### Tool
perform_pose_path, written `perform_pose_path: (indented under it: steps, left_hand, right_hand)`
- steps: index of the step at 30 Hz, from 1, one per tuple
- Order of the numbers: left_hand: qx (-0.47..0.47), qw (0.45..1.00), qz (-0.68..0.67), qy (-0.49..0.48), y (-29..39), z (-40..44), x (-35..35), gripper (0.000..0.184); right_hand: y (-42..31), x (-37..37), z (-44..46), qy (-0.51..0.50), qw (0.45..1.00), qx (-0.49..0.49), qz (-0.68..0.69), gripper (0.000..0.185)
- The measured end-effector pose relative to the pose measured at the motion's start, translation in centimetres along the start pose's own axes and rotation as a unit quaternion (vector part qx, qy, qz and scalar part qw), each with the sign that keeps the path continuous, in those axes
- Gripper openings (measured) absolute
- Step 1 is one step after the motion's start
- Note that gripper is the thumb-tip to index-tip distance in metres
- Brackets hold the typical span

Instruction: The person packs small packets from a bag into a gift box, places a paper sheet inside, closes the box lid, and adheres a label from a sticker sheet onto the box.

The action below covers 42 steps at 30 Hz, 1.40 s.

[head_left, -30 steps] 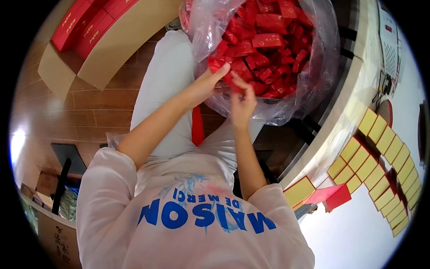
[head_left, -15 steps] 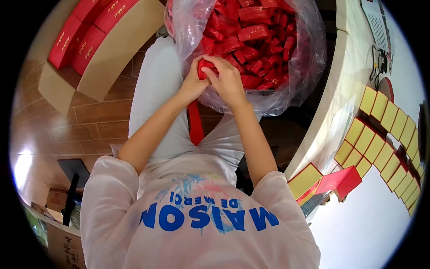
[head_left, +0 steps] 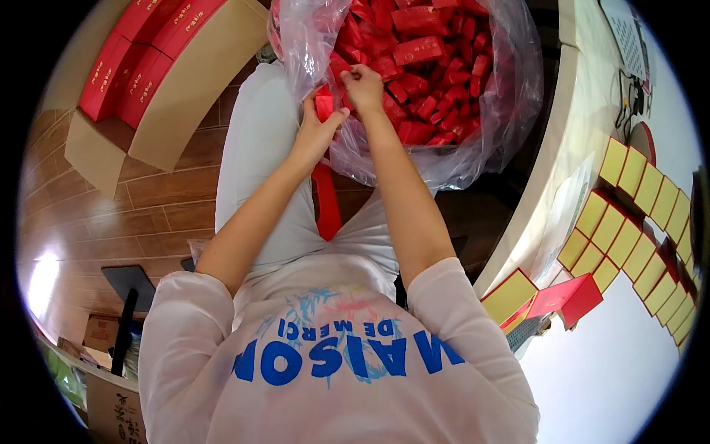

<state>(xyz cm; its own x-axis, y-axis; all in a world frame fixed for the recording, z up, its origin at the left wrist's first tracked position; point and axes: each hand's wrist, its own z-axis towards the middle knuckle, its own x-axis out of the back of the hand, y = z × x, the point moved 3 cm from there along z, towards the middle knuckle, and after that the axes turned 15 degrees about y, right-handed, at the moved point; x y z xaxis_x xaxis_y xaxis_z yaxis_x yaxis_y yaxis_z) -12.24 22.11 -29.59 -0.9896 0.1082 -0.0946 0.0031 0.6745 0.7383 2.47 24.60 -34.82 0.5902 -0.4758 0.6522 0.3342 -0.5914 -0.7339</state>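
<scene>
My left hand (head_left: 318, 131) holds a small red packet (head_left: 324, 103) between thumb and fingers, at the near left edge of a clear plastic bag (head_left: 510, 111). Just right of it and a little higher, my right hand (head_left: 364, 89) has its fingers pinched together over the bag's left side; whether something small is between the fingertips is hidden. Many red packets (head_left: 419, 50) with gold print fill the bag. A red strip (head_left: 326, 201) hangs between the legs below the hands.
An open cardboard box (head_left: 200, 78) with red boxes (head_left: 151, 74) stands at the upper left. On the white table (head_left: 592, 370) at the right are rows of yellow-faced boxes (head_left: 625, 240) and an open red box (head_left: 566, 296). A dark flat plate on a post (head_left: 129, 287) is at the lower left.
Half a second ago both hands were together around a red piece. Now they are apart, with the right hand slightly up and left over the bag and the left still on the red packet.
</scene>
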Motion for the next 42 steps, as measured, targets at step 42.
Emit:
perform_pose_path:
  steps: [42]
  left_hand:
    - [0.071,0.989,0.014,-0.127,0.5,-2.1,-1.4,0.085]
  right_hand:
    - [3.9,16.2,-2.1,-0.013,0.965,0.068,-0.255,0.037]
